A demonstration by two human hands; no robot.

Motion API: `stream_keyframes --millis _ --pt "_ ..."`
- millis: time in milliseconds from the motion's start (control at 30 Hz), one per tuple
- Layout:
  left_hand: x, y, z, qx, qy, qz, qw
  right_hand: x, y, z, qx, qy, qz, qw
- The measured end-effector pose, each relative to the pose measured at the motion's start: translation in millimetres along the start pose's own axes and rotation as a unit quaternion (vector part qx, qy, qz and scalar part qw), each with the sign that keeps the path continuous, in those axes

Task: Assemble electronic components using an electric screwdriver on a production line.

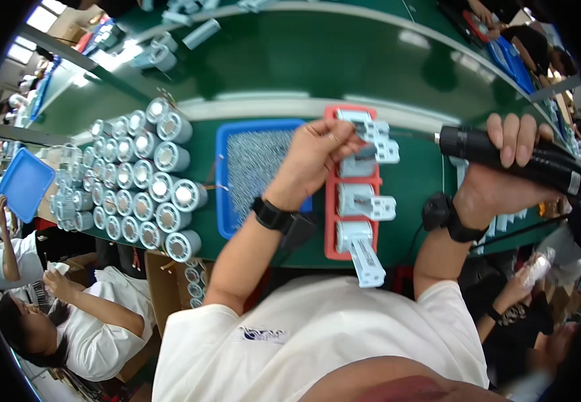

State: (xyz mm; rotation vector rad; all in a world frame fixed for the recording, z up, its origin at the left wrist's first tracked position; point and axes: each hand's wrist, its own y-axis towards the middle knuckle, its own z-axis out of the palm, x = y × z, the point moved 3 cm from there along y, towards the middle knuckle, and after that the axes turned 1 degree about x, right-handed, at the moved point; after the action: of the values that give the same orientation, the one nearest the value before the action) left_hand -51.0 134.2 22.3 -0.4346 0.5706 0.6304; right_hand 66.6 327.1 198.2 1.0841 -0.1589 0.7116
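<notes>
Your left hand [317, 157] pinches a small screw over the grey plastic housings [364, 201] in the red jig [331, 221], while your right hand [505, 167] grips the black electric screwdriver [505, 155], tip aimed leftward.

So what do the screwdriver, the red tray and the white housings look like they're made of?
Screwdriver: matt black body, probably plastic or rubber, with a bright metal tip. Red tray: opaque, evenly coloured, likely moulded plastic. Housings: pale grey-white, smooth, with a soft sheen, most likely plastic.
</notes>
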Motion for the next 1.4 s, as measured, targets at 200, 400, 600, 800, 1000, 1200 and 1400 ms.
stream_keyframes --millis 200,400,600,800,1000,1200,1400 --pt "-1 -18 -2 0.027 0.0 -0.042 0.999 -14 -4 10 -0.037 0.02 0.019 0.999" --pt "-1 -53 -10 -0.061 -0.217 -0.077 0.971 -7 7 14 0.005 -0.041 -0.013 0.999" --pt "-6 -55 -45 -0.049 -0.188 -0.058 0.979 -24 26 4 0.169 -0.055 0.024 0.984" --pt "-7 -55 -42 -0.035 -0.045 -0.049 0.997 -41 6 19 0.116 -0.093 0.069 0.986" --pt "0 -49 -34 -0.119 0.017 -0.005 0.993 -42 1 14 0.105 -0.111 0.069 0.986" --pt "-6 -43 -23 -0.148 0.016 0.011 0.989 -44 3 9 0.094 -0.125 0.062 0.986" --pt "-3 -10 -32 -0.072 -0.035 0.023 0.997 -55 2 15 0.096 -0.132 0.051 0.985"
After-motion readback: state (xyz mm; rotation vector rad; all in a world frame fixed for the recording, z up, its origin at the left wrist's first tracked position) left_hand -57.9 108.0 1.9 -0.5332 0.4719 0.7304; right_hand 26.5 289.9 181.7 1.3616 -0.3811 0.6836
